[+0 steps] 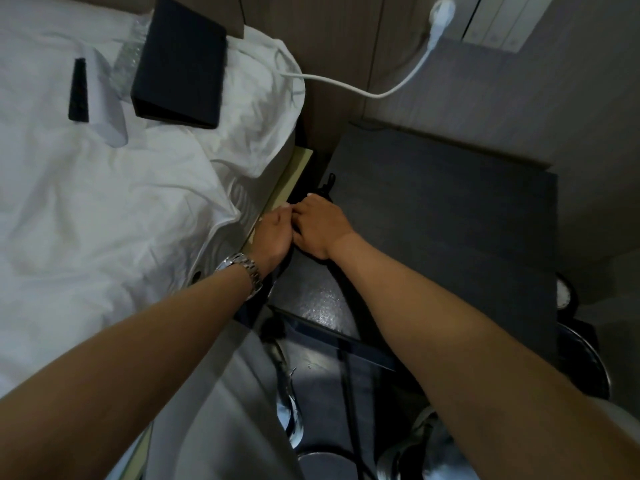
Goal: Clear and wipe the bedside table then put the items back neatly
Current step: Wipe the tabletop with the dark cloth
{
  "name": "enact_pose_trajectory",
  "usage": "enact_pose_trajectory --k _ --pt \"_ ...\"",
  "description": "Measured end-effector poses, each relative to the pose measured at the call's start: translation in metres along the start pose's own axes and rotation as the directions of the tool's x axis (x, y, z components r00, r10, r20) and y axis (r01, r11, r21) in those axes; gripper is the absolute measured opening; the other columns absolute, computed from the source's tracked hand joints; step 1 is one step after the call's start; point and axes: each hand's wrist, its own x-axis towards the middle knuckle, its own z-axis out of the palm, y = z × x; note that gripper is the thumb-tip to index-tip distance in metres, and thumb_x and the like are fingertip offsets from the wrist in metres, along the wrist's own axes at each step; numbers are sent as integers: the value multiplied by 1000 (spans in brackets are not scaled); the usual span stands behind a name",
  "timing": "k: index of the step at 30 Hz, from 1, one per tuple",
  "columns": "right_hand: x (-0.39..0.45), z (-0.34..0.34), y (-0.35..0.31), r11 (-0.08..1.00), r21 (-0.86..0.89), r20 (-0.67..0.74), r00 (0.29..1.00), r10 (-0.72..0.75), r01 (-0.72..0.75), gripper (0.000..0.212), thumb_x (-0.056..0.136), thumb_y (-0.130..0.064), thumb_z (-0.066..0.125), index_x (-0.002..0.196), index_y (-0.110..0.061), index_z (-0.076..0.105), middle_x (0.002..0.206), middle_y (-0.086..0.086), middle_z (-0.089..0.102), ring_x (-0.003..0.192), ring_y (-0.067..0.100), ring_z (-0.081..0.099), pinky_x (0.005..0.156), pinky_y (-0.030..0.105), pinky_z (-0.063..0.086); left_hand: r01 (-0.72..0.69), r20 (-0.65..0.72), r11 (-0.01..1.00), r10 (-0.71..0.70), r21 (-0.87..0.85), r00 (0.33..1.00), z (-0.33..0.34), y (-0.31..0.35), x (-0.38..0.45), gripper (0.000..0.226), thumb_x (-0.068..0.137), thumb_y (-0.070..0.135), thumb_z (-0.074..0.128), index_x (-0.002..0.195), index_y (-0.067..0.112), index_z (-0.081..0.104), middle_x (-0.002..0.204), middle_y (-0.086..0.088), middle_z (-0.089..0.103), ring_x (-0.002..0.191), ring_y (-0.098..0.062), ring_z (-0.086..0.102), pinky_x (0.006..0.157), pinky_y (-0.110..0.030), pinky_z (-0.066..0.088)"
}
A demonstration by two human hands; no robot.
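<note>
Dim, soft, perhaps edge-warped.

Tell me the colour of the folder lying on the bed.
The folder is black or very dark navy, plain with no pattern. The head view, the only one, shows it clearly against the white bedding.

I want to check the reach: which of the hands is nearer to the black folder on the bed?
Left. The left hand is at the bed edge, on the side of the black folder. The right hand touches it on the table side, slightly farther.
</note>
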Motion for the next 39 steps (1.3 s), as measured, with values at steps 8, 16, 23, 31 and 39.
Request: enact_pose_trajectory --k 8,16,23,31,39 --pt "8 -6 15 995 6 37 994 100 -101 49 103 -42 31 138 -18 56 137 6 54 132 23 41 122 33 10 5 9 1000 -5 27 1000 7 0 3 44 106 29 26 102 12 66 98 -2 68 90 -16 62 79 -26 42" --pt "20 -1 20 977 -5 26 977 211 -211 52 103 -43 27 136 -14 56 144 7 49 142 21 31 122 35 7 209 93 977 -204 -37 974 4 -8 28 44 98 42 27 86 14 58 87 -16 63 77 -22 56 66 -28 45" --pt "20 -9 34 988 21 71 986 153 -155 67 96 -61 35 143 -14 46 148 10 42 145 25 25 123 38 4 350 149 843 -317 -410 937 -1 7 48 19 101 12 45 109 8 62 86 -10 64 71 -18 58 59 -27 47" --pt "25 -11 36 986 73 49 988 147 -150 58 99 -49 43 139 -8 47 139 12 49 139 28 34 121 37 8 234 7 887 -252 -399 968 -8 26 56 16 93 5 55 96 18 63 103 -14 67 92 -24 65 81 -35 56" --pt "41 -21 35 940 245 34 971 238 -239 29 103 -29 39 105 -12 63 105 14 63 105 33 56 99 39 35 30 74 985 -44 171 996 -49 43 49 29 91 15 56 120 16 63 106 -5 67 94 -18 61 84 -26 47"
